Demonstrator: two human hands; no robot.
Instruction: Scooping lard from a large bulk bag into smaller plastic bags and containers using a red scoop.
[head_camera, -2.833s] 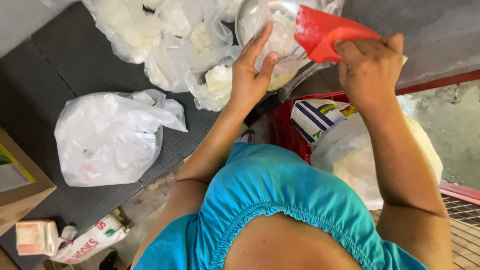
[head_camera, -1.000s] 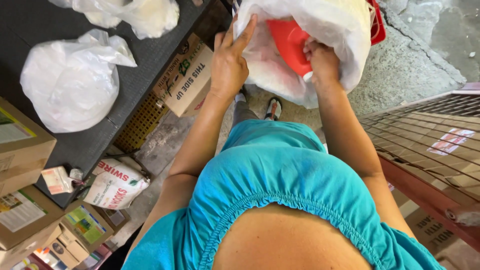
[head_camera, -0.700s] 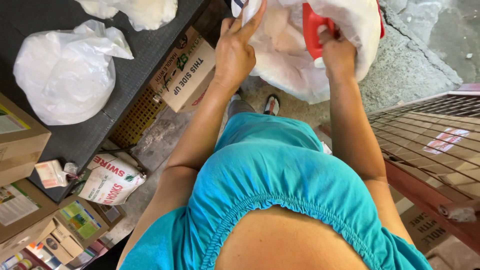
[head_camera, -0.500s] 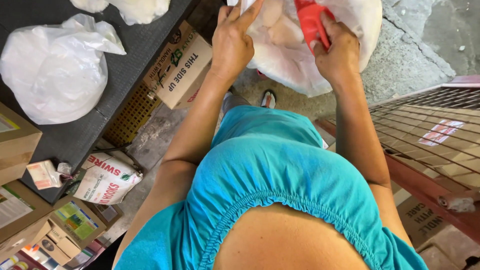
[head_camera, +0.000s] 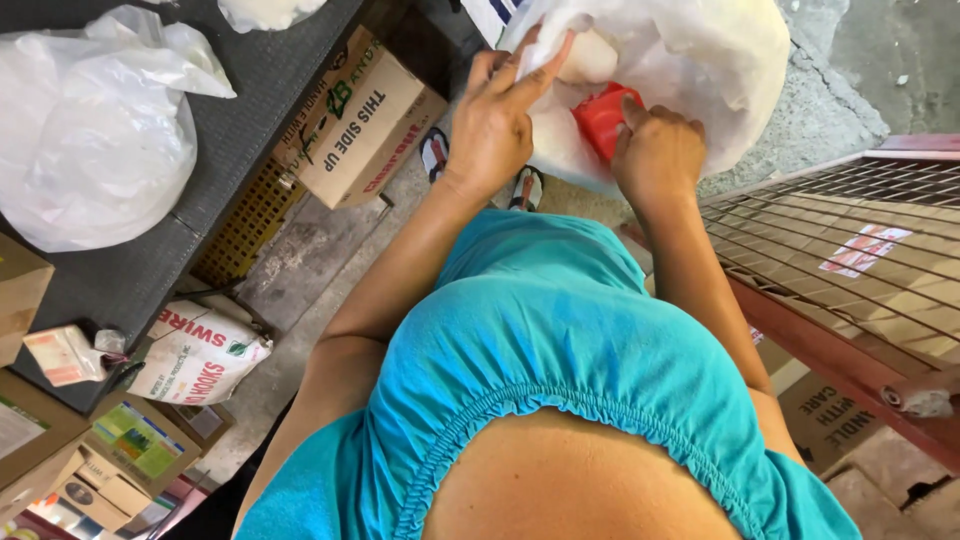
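Note:
A big white plastic sack (head_camera: 720, 70) full of a white powdery or lumpy stuff stands open in front of me. My left hand (head_camera: 500, 110) pinches the sack's thin plastic edge and holds it apart. My right hand (head_camera: 655, 155) is closed on the handle of a red plastic scoop (head_camera: 603, 115), whose bowl is pushed down into the white contents inside the sack. Both hands are close together at the sack's mouth, above my turquoise top.
A dark table (head_camera: 240, 90) at left carries a knotted white plastic bag (head_camera: 95, 130). A brown cardboard box (head_camera: 360, 120) sits under its edge, with a printed sack (head_camera: 195, 355) and small boxes on the floor. A rust-red metal rack (head_camera: 860, 260) stands at right.
My view swung down from the table's bags to the sack on the floor. My right hand lowered the red scoop deeper into the sack while my left hand kept the plastic open.

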